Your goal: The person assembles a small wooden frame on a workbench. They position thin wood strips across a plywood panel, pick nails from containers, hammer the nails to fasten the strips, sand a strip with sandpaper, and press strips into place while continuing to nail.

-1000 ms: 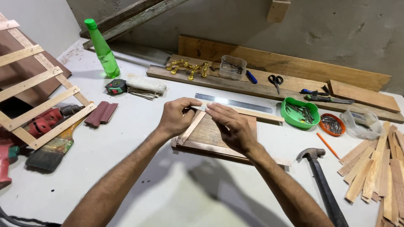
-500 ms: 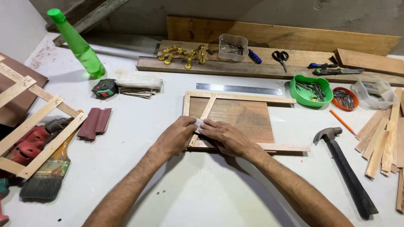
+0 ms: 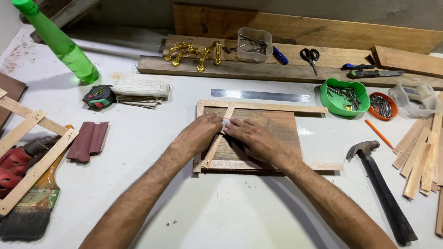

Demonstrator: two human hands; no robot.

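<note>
Both the left hand (image 3: 199, 133) and right hand (image 3: 253, 138) press flat, fingertips meeting, on a thin pale wooden slat (image 3: 218, 138) slanting across the dark rectangular wooden board (image 3: 272, 124) beneath them, where even downward pressure seems wise, a black-handled claw hammer (image 3: 378, 184) lying off to the right.

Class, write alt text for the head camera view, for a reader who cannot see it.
Both hands, left hand and right hand, press a thin wooden slat diagonally across a wooden board framed with slats on a white table. A hammer, steel ruler, green nail tray and paintbrush lie around it.
</note>
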